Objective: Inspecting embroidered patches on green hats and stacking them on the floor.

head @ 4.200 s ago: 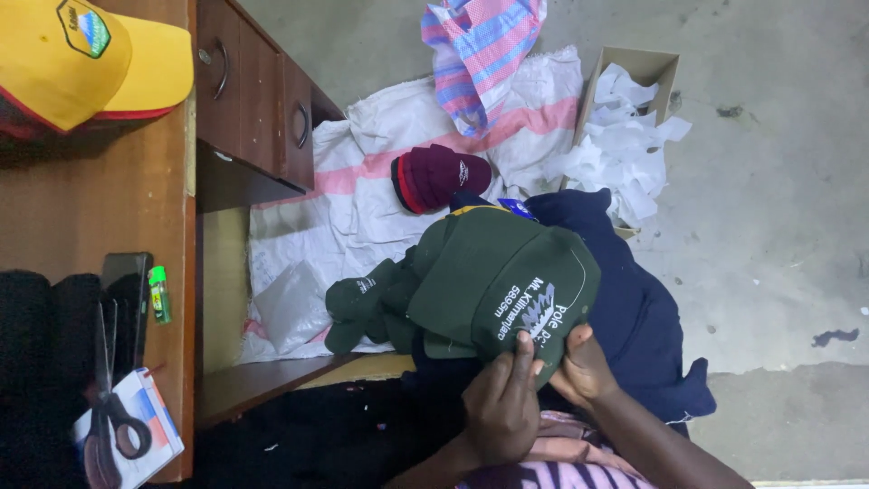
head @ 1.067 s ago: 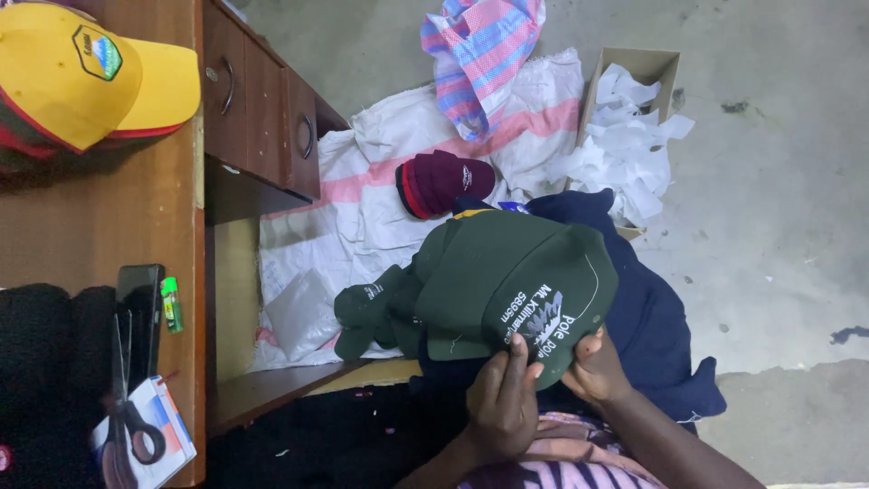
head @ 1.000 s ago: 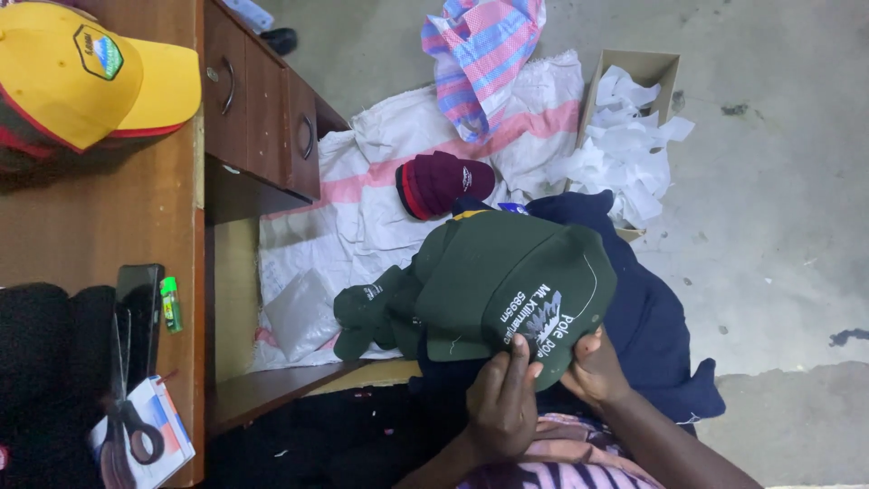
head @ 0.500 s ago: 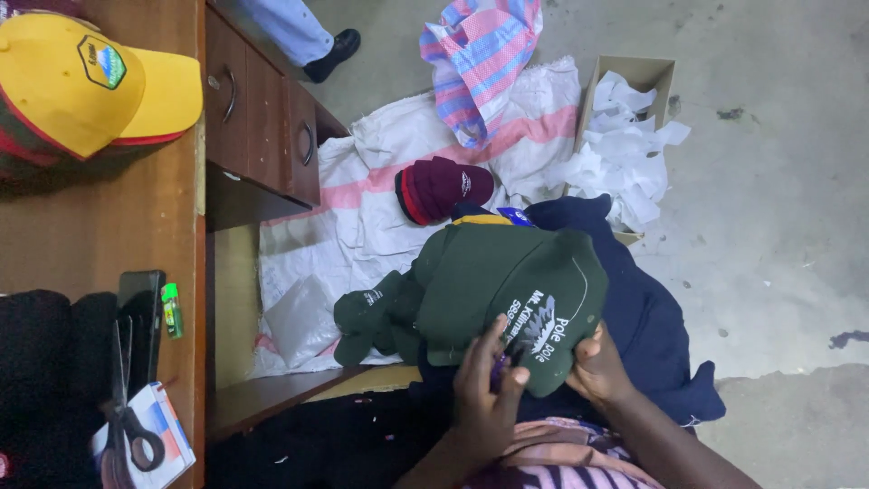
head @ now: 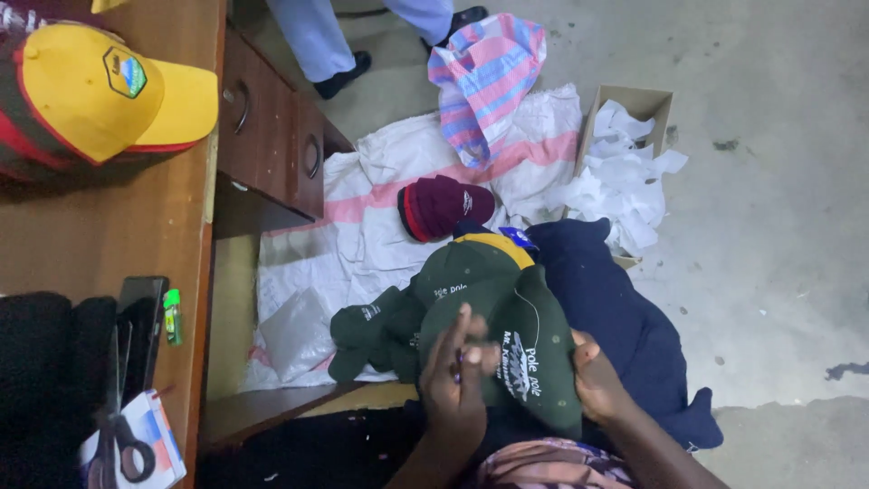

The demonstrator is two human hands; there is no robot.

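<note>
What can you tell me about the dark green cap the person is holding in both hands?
The dark green cap looks like soft cloth with white embroidered lettering on its front. It is held low over the person's lap, crown facing the camera. The left hand lies over its left side with the fingers spread on the cloth, and the right hand grips its right edge. It overlaps a pile of more green caps, one with a yellow brim edge, and a navy cloth lies beside and behind it.
</note>
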